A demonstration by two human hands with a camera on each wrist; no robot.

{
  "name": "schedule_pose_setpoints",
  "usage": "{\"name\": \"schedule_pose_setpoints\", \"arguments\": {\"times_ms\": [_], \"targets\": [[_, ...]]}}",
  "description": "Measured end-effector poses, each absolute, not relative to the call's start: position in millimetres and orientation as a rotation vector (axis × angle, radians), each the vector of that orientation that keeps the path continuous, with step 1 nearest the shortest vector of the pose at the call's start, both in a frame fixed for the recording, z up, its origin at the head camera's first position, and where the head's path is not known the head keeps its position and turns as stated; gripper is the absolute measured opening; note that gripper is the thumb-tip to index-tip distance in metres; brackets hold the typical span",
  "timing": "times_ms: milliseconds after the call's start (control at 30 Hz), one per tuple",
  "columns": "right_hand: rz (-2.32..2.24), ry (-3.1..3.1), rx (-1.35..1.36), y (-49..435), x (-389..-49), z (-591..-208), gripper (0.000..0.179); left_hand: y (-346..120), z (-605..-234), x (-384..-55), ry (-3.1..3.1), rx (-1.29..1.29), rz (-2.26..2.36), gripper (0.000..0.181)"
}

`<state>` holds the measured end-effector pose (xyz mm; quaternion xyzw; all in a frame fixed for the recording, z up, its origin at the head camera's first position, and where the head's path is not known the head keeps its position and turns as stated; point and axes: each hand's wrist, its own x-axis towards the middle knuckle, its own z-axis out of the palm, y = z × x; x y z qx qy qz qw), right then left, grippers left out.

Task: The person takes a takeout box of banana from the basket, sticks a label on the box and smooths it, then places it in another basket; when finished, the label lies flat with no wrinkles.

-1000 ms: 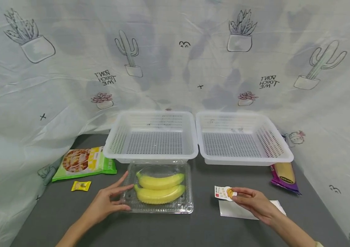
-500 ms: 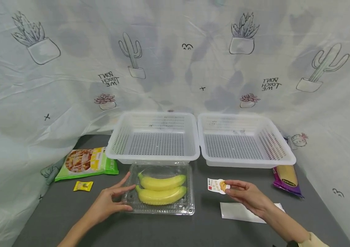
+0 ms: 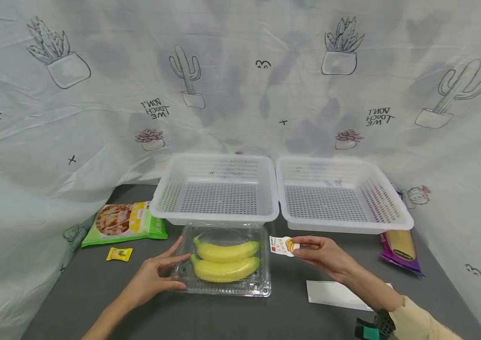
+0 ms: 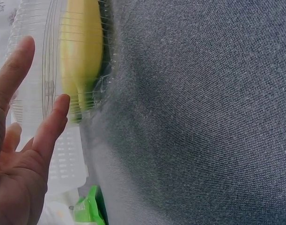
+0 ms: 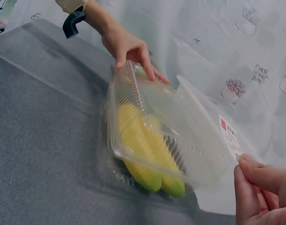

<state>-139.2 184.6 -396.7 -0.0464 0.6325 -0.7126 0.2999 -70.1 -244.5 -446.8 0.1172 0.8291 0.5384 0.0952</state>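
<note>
The person's left hand [image 3: 151, 278] is spread wide, thumb and fingers extended along the left side of a clear plastic box [image 3: 223, 291]; it steadies the box without wrapping round it. How many fingertips actually touch is hard to say, since the left wrist view crops the hand. The right hand [image 3: 323, 257] pinches one end of a small white label [image 3: 282, 245], printed with a banana picture, between thumb and fingers. The label hangs just beside the box's right edge, apart from it.

The box sits flat on the dark gray surface [image 3: 240, 321], directly in front of the person, with two yellow bananas [image 3: 226, 270] lying side by side inside. Its thin walls look light, springy and smooth, likely to slide or dent if pushed hard, so the firm rim or corners seem the best hold. The label looks thin and bendy, probably easy to crease, and best taken by its very edge.

Beneath the right forearm lies a white paper strip [image 3: 338, 293]. Farther back, two white plastic baskets [image 3: 215, 217] stand next to each other. To the left are a green food bag [image 3: 125, 222] and a tiny yellow packet [image 3: 119, 254]; to the right, a purple packet [image 3: 401, 250] is partly hidden by a basket. A cactus-print curtain [image 3: 240, 94] hangs behind.
</note>
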Motion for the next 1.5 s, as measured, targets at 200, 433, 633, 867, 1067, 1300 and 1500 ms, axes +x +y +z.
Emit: {"name": "schedule_pose_setpoints", "arguments": {"times_ms": [200, 433, 633, 867, 1067, 1300, 1500], "targets": [[-1.847, 1.741, -0.139, 169, -145, -395, 0.042, -244, -447, -70, 2.452, 0.343, 1.602, 0.069], [-1.823, 1.766, -0.175, 155, -151, -394, 0.043, -244, -447, -70, 2.507, 0.319, 1.541, 0.069], [-1.816, 1.751, -0.238, 145, -153, -395, 0.045, -244, -446, -70, 2.526, 0.359, 1.543, 0.069], [-1.807, 1.746, -0.25, 134, -153, -392, 0.04, -243, -445, -69, 2.503, 0.4, 1.574, 0.067], [-1.808, 1.739, -0.284, 122, -156, -394, 0.04, -244, -445, -68, 2.5, 0.405, 1.589, 0.067], [-1.805, 1.729, -0.286, 106, -158, -399, 0.037, -243, -444, -68, 2.496, 0.386, 1.587, 0.067], [-1.785, 1.738, -0.29, 91, -159, -400, 0.038, -244, -444, -68, 2.511, 0.377, 1.57, 0.068]]}}
